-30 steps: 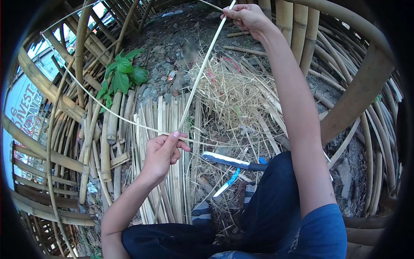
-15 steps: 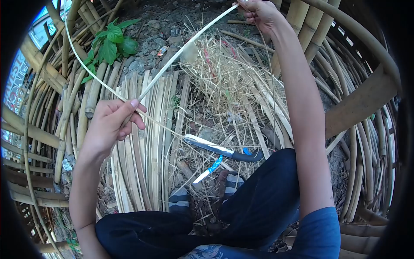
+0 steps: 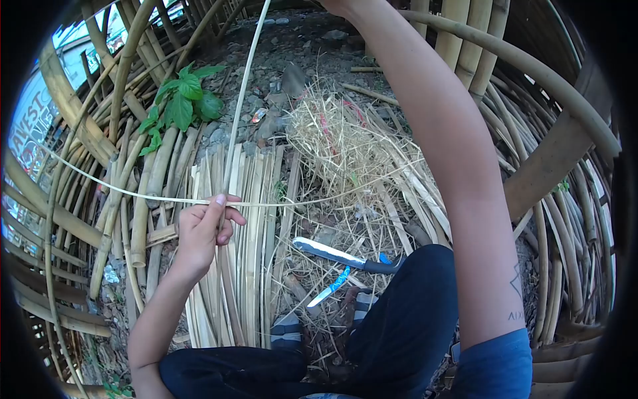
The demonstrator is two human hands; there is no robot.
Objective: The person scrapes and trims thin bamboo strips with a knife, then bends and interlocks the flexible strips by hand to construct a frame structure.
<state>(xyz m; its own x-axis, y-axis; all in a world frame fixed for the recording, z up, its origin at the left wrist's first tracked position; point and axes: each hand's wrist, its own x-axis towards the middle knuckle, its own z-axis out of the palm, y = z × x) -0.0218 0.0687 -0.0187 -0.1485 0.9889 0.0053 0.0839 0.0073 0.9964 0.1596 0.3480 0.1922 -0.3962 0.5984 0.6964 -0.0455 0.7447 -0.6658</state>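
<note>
My left hand pinches two thin pale bamboo strips where they cross. One long strip runs sideways through the fingers, bending up to the left and out to the right over the straw. The other strip rises steeply from the same fingers and leaves the top of the view. At the top edge only the wrist side of my right hand shows; its fingers are cut off. Below lie a large knife with a black handle and a smaller knife with a blue patterned handle.
Split bamboo slats lie side by side at the left. A heap of dry shavings covers the middle ground. Bamboo poles curve around both sides. A leafy green plant grows at upper left, near stones.
My right hand has moved up, mostly out of view. In view, my left hand sits lower and farther right; the upright strip is steeper and the crossing strip lies more level.
</note>
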